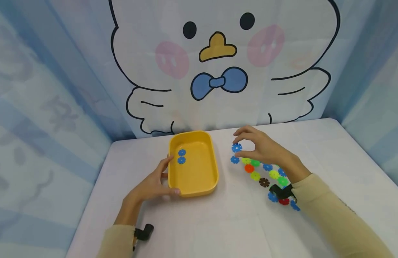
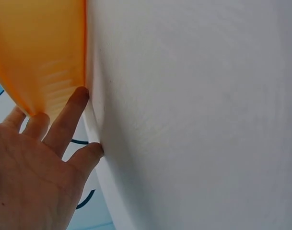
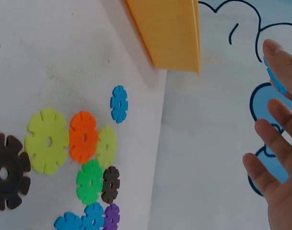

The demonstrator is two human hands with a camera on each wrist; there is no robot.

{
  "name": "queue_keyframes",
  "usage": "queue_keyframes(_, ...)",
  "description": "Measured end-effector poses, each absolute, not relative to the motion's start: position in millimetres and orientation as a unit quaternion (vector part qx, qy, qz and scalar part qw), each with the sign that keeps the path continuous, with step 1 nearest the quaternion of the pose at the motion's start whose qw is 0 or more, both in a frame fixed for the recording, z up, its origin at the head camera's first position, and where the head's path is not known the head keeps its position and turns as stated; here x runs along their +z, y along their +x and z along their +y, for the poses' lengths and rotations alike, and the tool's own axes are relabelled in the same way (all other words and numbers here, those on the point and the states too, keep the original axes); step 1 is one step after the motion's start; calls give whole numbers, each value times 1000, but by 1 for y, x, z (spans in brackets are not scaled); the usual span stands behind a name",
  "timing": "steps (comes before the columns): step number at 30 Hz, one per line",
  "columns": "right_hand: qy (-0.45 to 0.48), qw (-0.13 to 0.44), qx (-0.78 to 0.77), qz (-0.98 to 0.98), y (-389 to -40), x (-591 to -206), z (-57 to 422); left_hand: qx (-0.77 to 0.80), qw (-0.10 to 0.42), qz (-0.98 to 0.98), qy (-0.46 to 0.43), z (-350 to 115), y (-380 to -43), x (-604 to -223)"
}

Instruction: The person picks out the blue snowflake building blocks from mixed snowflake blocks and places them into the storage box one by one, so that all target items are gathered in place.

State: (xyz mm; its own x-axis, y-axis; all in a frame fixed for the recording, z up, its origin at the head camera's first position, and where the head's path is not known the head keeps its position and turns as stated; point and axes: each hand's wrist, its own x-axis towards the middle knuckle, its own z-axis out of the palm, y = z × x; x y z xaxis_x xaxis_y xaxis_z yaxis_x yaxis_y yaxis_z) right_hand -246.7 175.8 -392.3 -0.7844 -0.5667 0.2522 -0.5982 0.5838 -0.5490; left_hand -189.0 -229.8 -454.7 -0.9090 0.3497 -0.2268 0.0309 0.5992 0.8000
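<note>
My left hand (image 1: 155,182) rests on the left side of a yellow tray (image 1: 215,179), its fingers spread along the wall. In the left wrist view these fingers (image 2: 69,117) look nearly straight against the tray's outside. Two blue snowflake discs (image 1: 181,156) lie inside the tray, towards its far left. To the right of the tray, my right hand (image 1: 263,145) pinches a blue snowflake disc (image 1: 236,147) between thumb and forefinger, raised off the table. Part of this held disc (image 3: 275,79) is hidden by the hand in the right wrist view.
Loose snowflake discs in several colours, including an orange one (image 1: 249,168) and a brown one (image 1: 264,182), lie under and near my right forearm. Another blue disc (image 1: 235,159) lies just below the held one. A printed curtain (image 1: 218,107) hangs behind the white table (image 1: 212,229).
</note>
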Motion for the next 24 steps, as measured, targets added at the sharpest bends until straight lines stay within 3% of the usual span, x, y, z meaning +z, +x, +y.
queue_keyframes(24, 374, 19, 367, -851, -265, -376, 120, 428, 182, 879, 110, -229, -189, -454)
